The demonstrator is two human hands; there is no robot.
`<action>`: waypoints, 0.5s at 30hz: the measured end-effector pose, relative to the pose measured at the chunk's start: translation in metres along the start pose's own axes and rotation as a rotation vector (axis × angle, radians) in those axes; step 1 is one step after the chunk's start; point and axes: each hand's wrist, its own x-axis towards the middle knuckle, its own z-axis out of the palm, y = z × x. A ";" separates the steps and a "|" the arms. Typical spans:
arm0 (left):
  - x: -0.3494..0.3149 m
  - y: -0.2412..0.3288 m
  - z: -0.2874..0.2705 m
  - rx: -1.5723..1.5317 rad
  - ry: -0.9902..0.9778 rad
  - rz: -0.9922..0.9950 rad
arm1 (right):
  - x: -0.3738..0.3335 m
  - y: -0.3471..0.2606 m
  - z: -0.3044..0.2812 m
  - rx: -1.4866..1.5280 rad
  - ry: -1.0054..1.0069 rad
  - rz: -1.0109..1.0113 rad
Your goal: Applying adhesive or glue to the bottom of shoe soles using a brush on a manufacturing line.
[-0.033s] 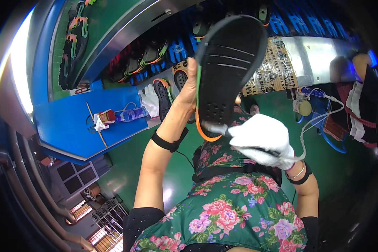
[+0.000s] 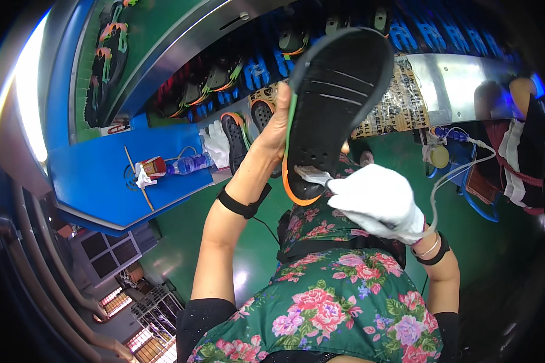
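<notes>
My bare left hand (image 2: 274, 130) grips a black shoe sole (image 2: 336, 106) by its left edge, with the thumb up along the side. The sole is tilted with its inner face toward me; it has small holes and pale lines, and a green and orange rim. In a white glove, my right hand (image 2: 378, 199) is closed round a brush (image 2: 312, 175) with pale bristles. The bristles touch the orange-rimmed end of the sole. A thin clear tube (image 2: 445, 187) runs to the gloved hand. Most of the brush's handle is hidden in the glove.
Behind the sole runs a line with blue racks (image 2: 257, 75) and shoe parts. More soles (image 2: 233, 136) and white gloves (image 2: 216, 145) lie at a blue table (image 2: 103, 181), with a water bottle (image 2: 191, 164). At right are a yellow-lidded container (image 2: 439, 155) and another person's arm (image 2: 522, 97).
The sole has shifted slightly right and down in my left hand. The brush tip has moved a little up along the sole's orange-rimmed end.
</notes>
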 end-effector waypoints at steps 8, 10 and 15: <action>0.000 0.011 0.001 0.174 0.048 -0.224 | 0.019 0.005 -0.008 0.279 -0.096 0.058; 0.003 0.009 0.002 0.209 0.228 -0.190 | 0.014 0.017 0.003 0.177 -0.119 0.008; -0.005 0.000 -0.016 -0.038 0.082 -0.264 | 0.015 0.011 -0.008 0.599 -0.080 0.272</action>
